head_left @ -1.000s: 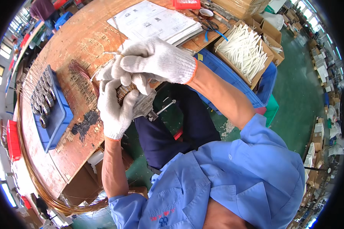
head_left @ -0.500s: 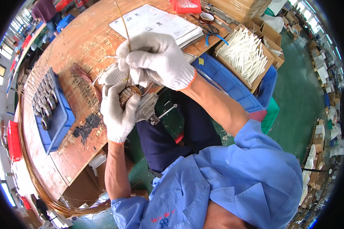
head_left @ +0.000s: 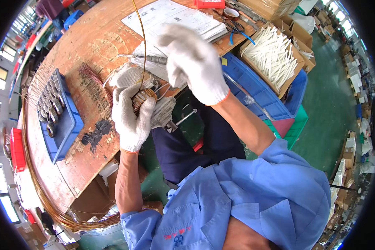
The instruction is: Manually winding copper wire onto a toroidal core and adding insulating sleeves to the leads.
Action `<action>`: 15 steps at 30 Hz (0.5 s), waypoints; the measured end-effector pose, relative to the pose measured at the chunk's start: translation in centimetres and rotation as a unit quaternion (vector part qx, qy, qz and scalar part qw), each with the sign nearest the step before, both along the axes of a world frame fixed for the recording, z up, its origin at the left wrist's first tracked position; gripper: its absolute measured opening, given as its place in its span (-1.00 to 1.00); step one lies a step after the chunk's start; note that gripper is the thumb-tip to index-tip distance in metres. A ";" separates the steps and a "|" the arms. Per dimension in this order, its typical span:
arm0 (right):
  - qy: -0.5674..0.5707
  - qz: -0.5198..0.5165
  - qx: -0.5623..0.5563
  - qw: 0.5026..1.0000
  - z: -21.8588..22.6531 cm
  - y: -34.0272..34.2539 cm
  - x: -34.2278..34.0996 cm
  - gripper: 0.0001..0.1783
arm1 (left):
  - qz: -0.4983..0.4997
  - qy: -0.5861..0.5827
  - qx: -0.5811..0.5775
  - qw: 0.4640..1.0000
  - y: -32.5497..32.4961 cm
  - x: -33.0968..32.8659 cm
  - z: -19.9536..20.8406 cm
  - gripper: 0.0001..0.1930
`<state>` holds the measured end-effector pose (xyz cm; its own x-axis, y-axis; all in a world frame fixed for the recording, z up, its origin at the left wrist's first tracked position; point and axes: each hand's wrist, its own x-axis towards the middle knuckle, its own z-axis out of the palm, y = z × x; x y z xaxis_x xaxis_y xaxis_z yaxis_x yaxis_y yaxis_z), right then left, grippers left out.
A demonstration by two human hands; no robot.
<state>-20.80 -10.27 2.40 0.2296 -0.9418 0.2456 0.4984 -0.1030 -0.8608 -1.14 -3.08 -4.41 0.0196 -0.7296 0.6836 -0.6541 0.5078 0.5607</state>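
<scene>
My left hand [head_left: 131, 118], in a white knit glove, is closed around a ring-shaped coil [head_left: 143, 100] wound with copper wire. From the coil a long copper-coloured wire [head_left: 144, 41] rises past the table's papers, bending slightly. My right hand [head_left: 196, 66], gloved too, is off the wire and above the table edge to its right; motion smears its fingers. Beside that hand lies a thin rod-like tool [head_left: 154, 59] with a dark grip. White cloth-like wrapping [head_left: 161, 112] and a metal clamp with a bar [head_left: 179, 121] sit just right of the coil.
At left, a blue tray [head_left: 66, 137] holds several wound rings with upright wire ends. A large loop of copper wire [head_left: 27, 166] hangs along the table's left side. Printed sheets [head_left: 175, 21], scissors [head_left: 235, 27] and a box of white strips [head_left: 271, 56] over a blue crate [head_left: 254, 100] lie farther right.
My right hand has let go of the wire and moved right, away from the coil. The wire now stands free. My left hand still holds the coil.
</scene>
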 end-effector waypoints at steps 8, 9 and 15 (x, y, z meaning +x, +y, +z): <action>0.111 0.024 -0.379 0.918 2.1 1.5 2.9 -0.92 | -0.061 -0.012 0.024 0.998 -0.2 0.9 0.3 -0.61; 0.084 -0.001 -0.388 0.918 2.9 1.7 3.1 -0.92 | -0.059 -0.012 0.022 0.998 -0.2 1.0 0.5 -0.61; -0.043 0.011 -0.093 0.995 8.4 -1.2 5.2 -0.79 | -0.030 0.057 0.069 0.996 -0.2 -0.4 1.2 -0.72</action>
